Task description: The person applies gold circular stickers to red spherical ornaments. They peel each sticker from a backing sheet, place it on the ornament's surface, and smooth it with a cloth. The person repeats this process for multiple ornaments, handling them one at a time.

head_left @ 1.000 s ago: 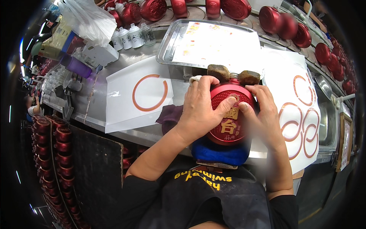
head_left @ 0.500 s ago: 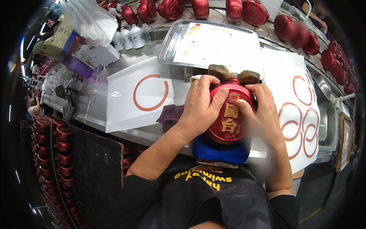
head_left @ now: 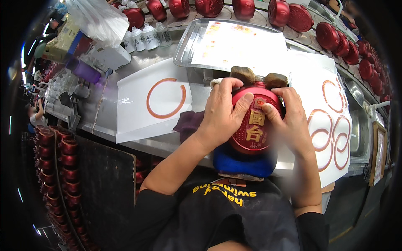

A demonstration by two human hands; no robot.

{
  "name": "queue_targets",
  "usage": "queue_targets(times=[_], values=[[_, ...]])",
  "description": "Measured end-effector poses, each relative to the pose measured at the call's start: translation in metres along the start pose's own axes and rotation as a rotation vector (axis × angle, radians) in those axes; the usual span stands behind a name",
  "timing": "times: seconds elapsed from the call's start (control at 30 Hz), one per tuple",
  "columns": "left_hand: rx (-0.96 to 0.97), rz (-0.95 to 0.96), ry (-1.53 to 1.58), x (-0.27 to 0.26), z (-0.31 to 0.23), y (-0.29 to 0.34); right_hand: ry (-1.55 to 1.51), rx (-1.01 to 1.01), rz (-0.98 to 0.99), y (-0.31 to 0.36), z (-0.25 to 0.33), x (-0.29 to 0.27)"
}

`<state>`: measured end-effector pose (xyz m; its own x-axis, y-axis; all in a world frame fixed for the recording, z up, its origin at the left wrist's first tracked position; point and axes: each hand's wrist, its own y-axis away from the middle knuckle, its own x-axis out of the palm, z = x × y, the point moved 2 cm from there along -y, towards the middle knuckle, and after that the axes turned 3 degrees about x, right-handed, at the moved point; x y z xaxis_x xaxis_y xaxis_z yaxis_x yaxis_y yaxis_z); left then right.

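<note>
1. While its neck points toward the far edge of the metal table (head_left: 106,111), the red flask (head_left: 256,121) lies face up at the near edge, over a blue pad (head_left: 245,162). Gold characters run down its face.
2. Neck position: between two brown blocks, the left block (head_left: 243,76) and the right block (head_left: 275,80). Contact between neck and blocks cannot be determined.
3. Left hand (head_left: 222,113): grasping the flask. The thumb lies flat on the face; the fingers curve over the left rim. A white scrap (head_left: 216,82) shows at the fingers.
4. Right hand (head_left: 290,116): grasping the flask. The thumb bears on the face beside the round emblem; the fingers bend over the right rim. A blur covers part of this side.
5. Left of the flask, near the near edge: a purple cloth (head_left: 188,122), just beside a white sheet (head_left: 132,104) carrying one open reddish ring.
6. Far edge, middle: a metal tray (head_left: 181,56) holding a printed sheet (head_left: 238,46).
7. Far edge, left part: white bottles (head_left: 149,37), standing close together.
8. Right end: a large sheet (head_left: 314,69) bearing several reddish rings, with a sink (head_left: 360,134) beyond it.
9. Beyond the far edge: a row of other red flasks (head_left: 209,7).
</note>
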<state>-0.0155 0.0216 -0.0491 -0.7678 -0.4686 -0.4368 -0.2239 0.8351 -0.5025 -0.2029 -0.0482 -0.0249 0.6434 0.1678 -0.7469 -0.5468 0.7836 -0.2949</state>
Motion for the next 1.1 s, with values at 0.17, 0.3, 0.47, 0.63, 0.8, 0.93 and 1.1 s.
queue_targets(times=[0.17, 0.3, 0.47, 0.63, 0.8, 0.93, 1.1], values=[[0.386, 0.048, -0.148, -0.018, -0.012, 0.015, 0.028, -0.258, -0.223, 0.003, 0.008, -0.032], [0.579, 0.295, -0.409, -0.015, -0.023, 0.042, 0.048, -0.300, -0.035, -0.019, 0.024, -0.044], [0.487, 0.178, -0.253, -0.038, -0.029, 0.079, 0.279, -0.744, 0.063, -0.008, 0.037, -0.029], [0.385, -0.073, -0.153, -0.041, -0.015, 0.076, 0.179, -0.663, 0.078, 0.049, 0.036, -0.021], [0.539, 0.153, -0.354, -0.025, -0.008, 0.059, 0.201, -0.611, 0.074, 0.065, 0.037, -0.025], [0.607, 0.195, -0.496, -0.016, -0.013, 0.070, 0.103, -0.557, 0.054, 0.067, 0.026, -0.036], [0.649, 0.212, -0.550, -0.008, -0.019, 0.086, -0.077, -0.305, -0.107, 0.052, 0.003, -0.049]])
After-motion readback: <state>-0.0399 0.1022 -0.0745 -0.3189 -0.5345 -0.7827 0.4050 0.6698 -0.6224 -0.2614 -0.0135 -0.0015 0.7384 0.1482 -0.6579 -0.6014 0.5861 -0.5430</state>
